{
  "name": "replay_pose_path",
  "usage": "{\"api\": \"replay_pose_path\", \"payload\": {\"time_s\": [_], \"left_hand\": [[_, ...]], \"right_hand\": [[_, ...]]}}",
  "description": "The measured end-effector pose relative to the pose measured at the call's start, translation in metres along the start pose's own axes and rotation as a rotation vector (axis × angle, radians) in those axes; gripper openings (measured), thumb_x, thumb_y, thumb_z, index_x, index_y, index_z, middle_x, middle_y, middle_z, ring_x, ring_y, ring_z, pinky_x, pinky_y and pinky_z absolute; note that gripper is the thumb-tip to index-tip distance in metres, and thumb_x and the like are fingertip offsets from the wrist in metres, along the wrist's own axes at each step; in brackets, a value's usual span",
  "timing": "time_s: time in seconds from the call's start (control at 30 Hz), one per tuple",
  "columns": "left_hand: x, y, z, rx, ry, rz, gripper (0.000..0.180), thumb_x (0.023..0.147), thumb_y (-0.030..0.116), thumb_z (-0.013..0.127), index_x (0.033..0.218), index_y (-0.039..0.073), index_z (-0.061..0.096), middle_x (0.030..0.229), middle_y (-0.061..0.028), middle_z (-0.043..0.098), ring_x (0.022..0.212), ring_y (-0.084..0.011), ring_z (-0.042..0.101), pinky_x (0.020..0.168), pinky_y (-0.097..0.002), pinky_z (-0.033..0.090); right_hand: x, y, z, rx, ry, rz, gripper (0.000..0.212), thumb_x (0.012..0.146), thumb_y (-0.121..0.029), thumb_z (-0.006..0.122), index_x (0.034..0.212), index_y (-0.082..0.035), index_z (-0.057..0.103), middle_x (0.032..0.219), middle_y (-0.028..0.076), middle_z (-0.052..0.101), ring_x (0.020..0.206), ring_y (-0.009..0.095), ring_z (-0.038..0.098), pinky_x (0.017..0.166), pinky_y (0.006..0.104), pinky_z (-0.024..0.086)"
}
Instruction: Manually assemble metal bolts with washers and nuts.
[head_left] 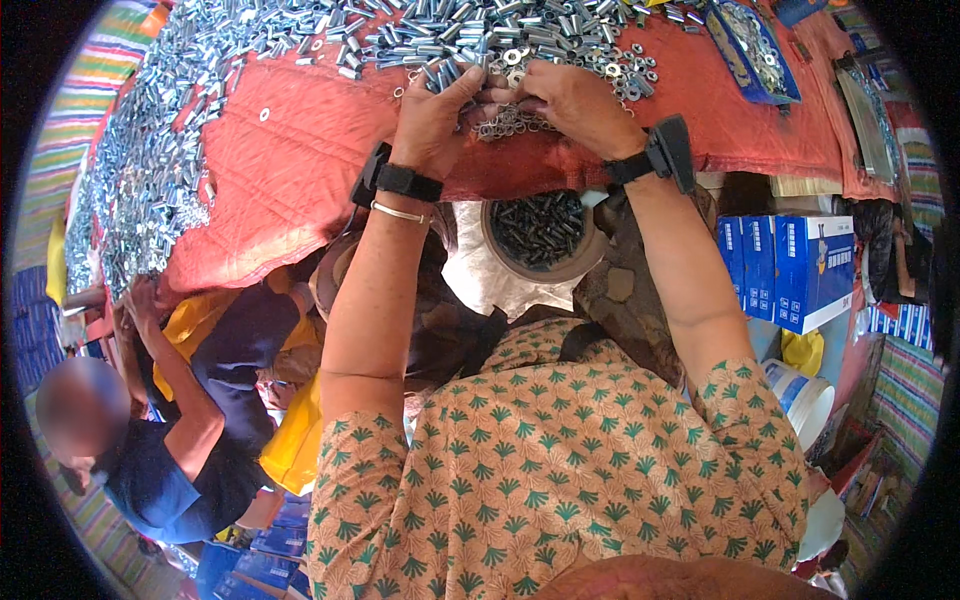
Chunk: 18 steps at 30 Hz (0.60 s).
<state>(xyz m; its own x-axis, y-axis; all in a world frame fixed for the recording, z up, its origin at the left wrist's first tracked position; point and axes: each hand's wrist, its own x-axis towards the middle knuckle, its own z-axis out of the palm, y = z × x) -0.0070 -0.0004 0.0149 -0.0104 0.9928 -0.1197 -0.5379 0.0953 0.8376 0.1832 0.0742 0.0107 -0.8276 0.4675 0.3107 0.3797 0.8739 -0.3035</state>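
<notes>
Left hand (437, 118) and right hand (572, 100) meet, fingers pinched on small metal washers (507, 124). Under them lies the red cloth (300, 150); a bowl of dark screws (540, 228) sits below.

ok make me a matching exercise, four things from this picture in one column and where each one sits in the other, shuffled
Things:
1. round tub of dark screws
2. blue boxes
3. both hands
4. another person in a dark top

Places:
a. lower left, beside the wearer
b. on the small heap of washers at the red cloth's near edge
c. right of the right forearm
d. below the cloth edge, between the forearms

Pairs: 1-d, 2-c, 3-b, 4-a
</notes>
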Motion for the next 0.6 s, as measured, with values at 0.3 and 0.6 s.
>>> {"api": "replay_pose_path", "payload": {"time_s": [0.3,0.6], "left_hand": [[-0.007,0.001,0.022,0.123,0.009,-0.079,0.007,0.091,0.013,0.056,0.093,0.005,0.057,0.085,-0.0072,0.065,0.066,-0.0112,0.062,0.051,-0.0187,0.047],[-0.003,-0.017,0.017,-0.039,-0.068,-0.199,0.01,0.091,0.01,0.054,0.097,0.002,0.057,0.08,-0.0076,0.065,0.068,-0.0147,0.064,0.054,-0.021,0.051]], "right_hand": [[0.002,0.013,-0.015,0.356,0.52,0.34,0.013,0.082,-0.014,0.061,0.083,-0.001,0.062,0.077,0.014,0.064,0.073,0.027,0.063,0.065,0.0342,0.048],[0.012,-0.02,-0.007,0.331,0.64,0.202,0.01,0.083,-0.013,0.061,0.086,-0.003,0.058,0.079,0.01,0.06,0.073,0.027,0.06,0.063,0.0342,0.047]]}}
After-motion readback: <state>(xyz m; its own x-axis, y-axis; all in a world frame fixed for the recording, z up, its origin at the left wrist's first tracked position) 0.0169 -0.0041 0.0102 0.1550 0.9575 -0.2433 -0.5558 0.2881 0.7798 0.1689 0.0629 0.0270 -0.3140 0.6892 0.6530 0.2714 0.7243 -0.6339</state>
